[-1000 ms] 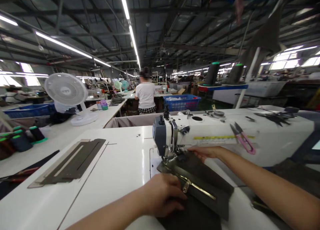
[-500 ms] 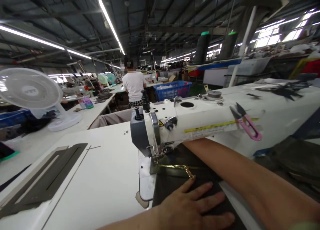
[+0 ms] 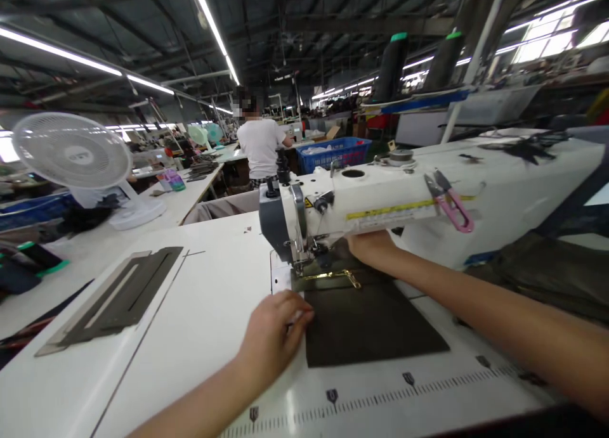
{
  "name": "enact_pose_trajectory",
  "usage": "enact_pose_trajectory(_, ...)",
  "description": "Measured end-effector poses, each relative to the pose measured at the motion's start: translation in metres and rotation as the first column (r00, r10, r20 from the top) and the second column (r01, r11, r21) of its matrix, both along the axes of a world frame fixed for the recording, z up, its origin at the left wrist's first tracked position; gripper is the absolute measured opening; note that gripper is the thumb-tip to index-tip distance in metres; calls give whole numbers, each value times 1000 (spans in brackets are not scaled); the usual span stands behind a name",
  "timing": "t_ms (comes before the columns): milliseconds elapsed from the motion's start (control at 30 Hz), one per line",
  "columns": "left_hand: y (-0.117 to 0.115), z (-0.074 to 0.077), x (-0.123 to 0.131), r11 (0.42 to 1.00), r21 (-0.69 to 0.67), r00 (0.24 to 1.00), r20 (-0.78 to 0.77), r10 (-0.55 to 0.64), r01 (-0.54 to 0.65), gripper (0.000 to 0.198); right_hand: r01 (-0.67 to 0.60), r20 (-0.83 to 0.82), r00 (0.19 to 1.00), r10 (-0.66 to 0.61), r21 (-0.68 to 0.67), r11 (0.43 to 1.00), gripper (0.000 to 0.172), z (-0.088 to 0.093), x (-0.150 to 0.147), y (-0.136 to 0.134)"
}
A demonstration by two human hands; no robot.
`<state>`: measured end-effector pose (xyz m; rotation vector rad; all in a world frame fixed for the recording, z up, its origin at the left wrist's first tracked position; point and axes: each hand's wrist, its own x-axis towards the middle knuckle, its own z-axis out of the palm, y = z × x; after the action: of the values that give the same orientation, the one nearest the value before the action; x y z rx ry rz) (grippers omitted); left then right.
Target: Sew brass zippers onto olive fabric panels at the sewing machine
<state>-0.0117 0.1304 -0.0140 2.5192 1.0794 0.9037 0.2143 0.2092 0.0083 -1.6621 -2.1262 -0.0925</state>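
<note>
A dark olive fabric panel (image 3: 371, 327) lies flat on the sewing machine bed. Along its upper part runs a gold zipper (image 3: 330, 274), its pull hanging at the right end and its left end under the presser foot (image 3: 299, 267). My left hand (image 3: 276, 324) is closed at the panel's left edge, thumb and fingers pinched together on the cloth. My right hand (image 3: 373, 246) reaches under the arm of the white sewing machine (image 3: 380, 203) and rests at the fabric's far side. Its fingers are hidden behind the machine head.
Pink-handled thread snips (image 3: 451, 206) hang on the machine's arm. Stacked cut panels (image 3: 128, 295) lie on the left of the table. A white fan (image 3: 78, 153) and thread cones (image 3: 40, 257) stand farther left. Beyond, a person (image 3: 259, 143) works near a blue crate (image 3: 333, 154).
My left hand has moved left from lying spread on the fabric to pinching its left edge. My right forearm has shifted, and more of the panel shows. The view has tilted down slightly.
</note>
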Motion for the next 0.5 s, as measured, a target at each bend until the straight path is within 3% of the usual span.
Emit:
enact_pose_trajectory(67,15,-4,-16,986,101,985,-95,142,-132,17,-18,17,1000,18,-10,1000,18,-4,-5,-27)
enact_pose_trajectory(200,40,-20,-17,975,195,973,-184,139,-103,19,-270,60,962,268,36,962,24,-28,-36,-61)
enact_pose_trajectory(367,42,-32,-7,963,257,987,-113,117,-84,16,-351,10,935,353,141,926,31,-60,-61,-51)
enact_pose_trajectory(500,43,-33,-9,960,278,996,-68,66,-44,17,-392,-36,916,400,145,909,31,-64,-58,-43)
